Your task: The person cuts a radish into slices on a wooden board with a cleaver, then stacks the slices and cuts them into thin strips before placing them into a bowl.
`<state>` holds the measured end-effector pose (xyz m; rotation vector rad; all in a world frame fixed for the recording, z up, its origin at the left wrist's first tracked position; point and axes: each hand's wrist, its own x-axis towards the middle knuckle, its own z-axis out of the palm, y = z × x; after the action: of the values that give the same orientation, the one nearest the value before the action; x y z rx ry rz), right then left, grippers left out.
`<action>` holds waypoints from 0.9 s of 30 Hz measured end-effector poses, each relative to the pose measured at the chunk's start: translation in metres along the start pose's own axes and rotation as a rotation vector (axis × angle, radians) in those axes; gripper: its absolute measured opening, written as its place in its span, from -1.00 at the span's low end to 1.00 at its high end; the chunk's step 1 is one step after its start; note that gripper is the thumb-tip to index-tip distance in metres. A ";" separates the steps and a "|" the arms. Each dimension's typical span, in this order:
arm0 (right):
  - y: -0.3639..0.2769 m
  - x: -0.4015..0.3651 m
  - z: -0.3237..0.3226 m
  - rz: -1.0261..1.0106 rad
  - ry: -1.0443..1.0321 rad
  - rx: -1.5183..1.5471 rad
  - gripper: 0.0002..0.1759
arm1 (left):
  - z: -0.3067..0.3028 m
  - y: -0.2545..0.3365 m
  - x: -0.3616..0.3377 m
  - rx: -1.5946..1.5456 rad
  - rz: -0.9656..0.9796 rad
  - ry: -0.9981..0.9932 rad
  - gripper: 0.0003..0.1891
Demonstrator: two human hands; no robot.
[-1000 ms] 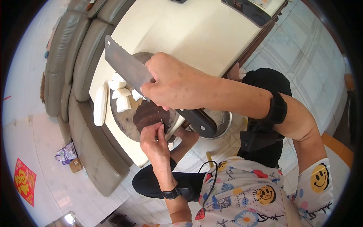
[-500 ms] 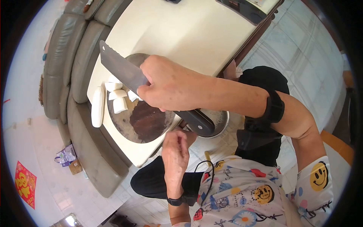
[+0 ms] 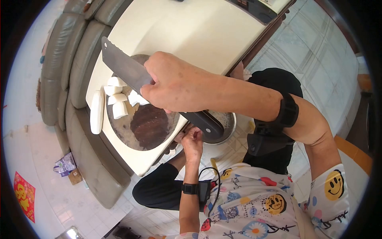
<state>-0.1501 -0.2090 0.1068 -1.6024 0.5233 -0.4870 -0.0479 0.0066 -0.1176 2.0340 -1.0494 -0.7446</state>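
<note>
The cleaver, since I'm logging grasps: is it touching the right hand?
Touching: the head view shows the right hand closed over the cleaver, blade sticking out on one side and handle on the other.

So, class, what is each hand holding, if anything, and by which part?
The right hand grips the knife near where blade meets handle, the handle sticking out behind. Whether the curled left hand holds anything cannot be told.

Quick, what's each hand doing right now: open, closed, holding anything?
Left hand: fingers curled; whether they hold anything cannot be told.
Right hand: closed, holding the broad grey metal cleaver with a black handle.
</note>
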 end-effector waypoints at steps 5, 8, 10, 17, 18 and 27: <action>0.004 0.004 0.003 -0.017 0.017 -0.083 -0.73 | 0.001 -0.017 0.002 -0.146 -0.088 -0.038 -0.83; -0.005 0.000 -0.002 0.064 0.002 0.008 -0.74 | -0.008 0.003 -0.002 -0.063 -0.074 -0.150 -0.86; -0.003 0.001 -0.003 0.075 0.009 0.022 -0.75 | -0.017 0.022 -0.006 -0.080 -0.072 -0.209 -0.85; -0.004 0.008 -0.018 0.058 0.090 0.062 -0.79 | -0.085 0.152 -0.002 -0.154 0.161 -0.329 -0.81; -0.002 0.009 -0.016 -0.027 0.167 0.110 -0.74 | -0.096 0.164 0.004 -0.140 0.163 -0.279 -0.82; -0.002 0.010 -0.016 -0.042 0.139 0.136 -0.76 | -0.131 0.145 0.092 0.375 0.411 0.161 -0.61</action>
<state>-0.1516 -0.2273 0.1102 -1.4590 0.5498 -0.6555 0.0334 -0.0871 0.0588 2.0364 -1.5333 -0.1759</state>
